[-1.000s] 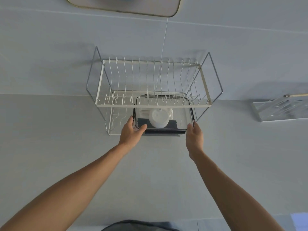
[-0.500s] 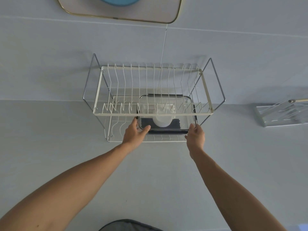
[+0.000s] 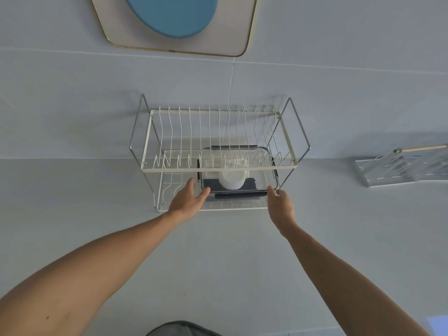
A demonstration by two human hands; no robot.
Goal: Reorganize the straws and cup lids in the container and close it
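A white two-tier wire dish rack (image 3: pixel 218 151) stands at the centre of the frame on the pale counter (image 3: pixel 218 263), against the wall. Its upper tier's front bar and wire prongs cross in front of the one clear container (image 3: pixel 238 170), which sits on the lower tier with its lid on. Inside show one stack of white cup lids (image 3: pixel 231 179) and a dark layer along the bottom that may be straws; I cannot count them. At the right edge lies one clear acrylic stand (image 3: pixel 397 168); at the top hangs one gold-rimmed board with a blue oval (image 3: pixel 174 23). Two bare arms reach forward. The left hand (image 3: pixel 188 200) has its fingers straight, grip released, thumb touching the container's near left corner. The right hand (image 3: pixel 281 202) touches the near right corner; its grip I cannot tell.
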